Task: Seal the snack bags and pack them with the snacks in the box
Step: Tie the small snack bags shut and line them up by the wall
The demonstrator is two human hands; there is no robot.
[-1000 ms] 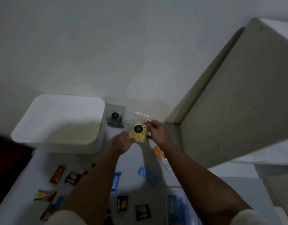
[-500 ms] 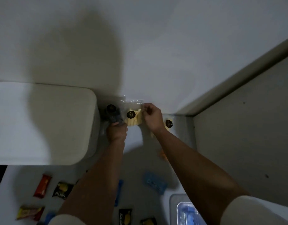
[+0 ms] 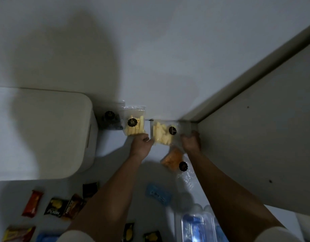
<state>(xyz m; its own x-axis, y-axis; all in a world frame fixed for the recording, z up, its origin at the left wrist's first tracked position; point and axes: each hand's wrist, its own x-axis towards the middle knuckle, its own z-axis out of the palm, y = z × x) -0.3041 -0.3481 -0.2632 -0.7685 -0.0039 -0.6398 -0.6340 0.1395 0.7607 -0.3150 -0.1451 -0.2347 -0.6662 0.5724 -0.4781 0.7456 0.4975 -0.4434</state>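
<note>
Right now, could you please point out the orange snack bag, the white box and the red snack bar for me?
orange snack bag (image 3: 172, 158): head view, on its orange contents.
white box (image 3: 45, 133): head view, on the middle of its closed lid.
red snack bar (image 3: 32, 203): head view, on the middle of its wrapper.

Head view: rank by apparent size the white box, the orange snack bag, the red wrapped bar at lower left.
1. white box, by far the largest.
2. orange snack bag.
3. red wrapped bar, though it looks close to the bag in size, so ranks 2 and 3 are unsure.

White box blocking left of frame, cabinet panel walling right; 3 snack bags crowding the narrow gap between.
</note>
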